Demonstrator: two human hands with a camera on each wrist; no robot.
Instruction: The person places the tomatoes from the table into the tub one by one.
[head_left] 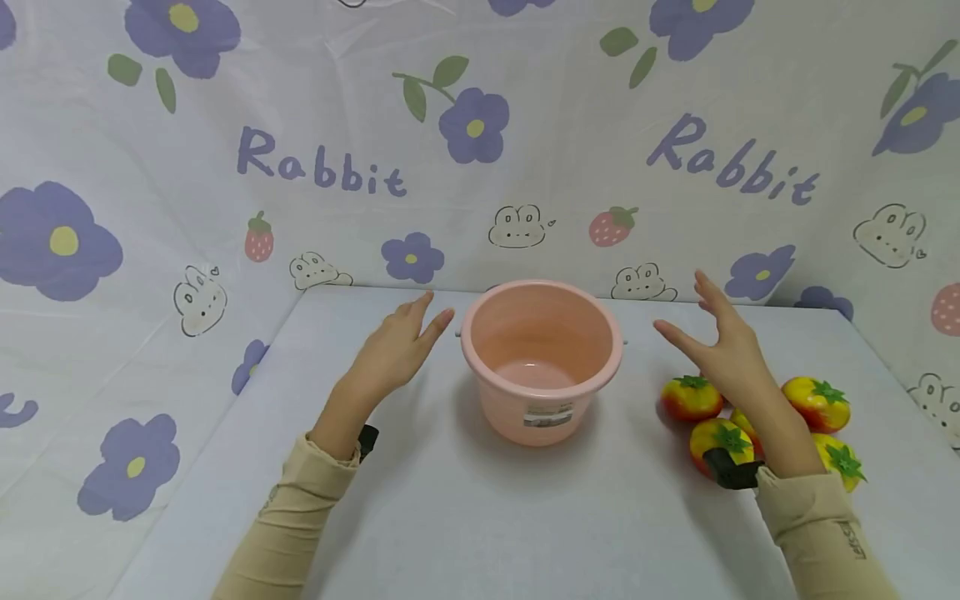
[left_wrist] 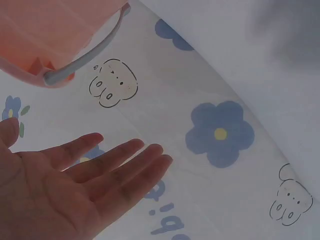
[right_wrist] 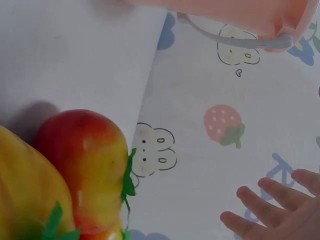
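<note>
A pink bucket (head_left: 536, 408) stands upright on the white table, its inside showing nothing in it. To its left my left hand (head_left: 393, 346) hovers with spread, nearly straight fingers, touching nothing; its palm (left_wrist: 55, 200) shows in the left wrist view, below the bucket's grey handle (left_wrist: 90, 57). On the bucket's other side, my right hand (head_left: 727, 350) is raised with fingers apart, holding nothing. Several red-and-yellow fruits with green leaves, one of them a fruit (head_left: 692, 398) near the bucket, lie beneath the right hand and forearm, which partly hide them.
Behind the table (head_left: 480, 533) hangs a white cloth (head_left: 555, 83) printed with purple flowers, rabbits and strawberries. It also covers the left and right sides. A grey handle (right_wrist: 235, 42) hangs on the bucket in the right wrist view.
</note>
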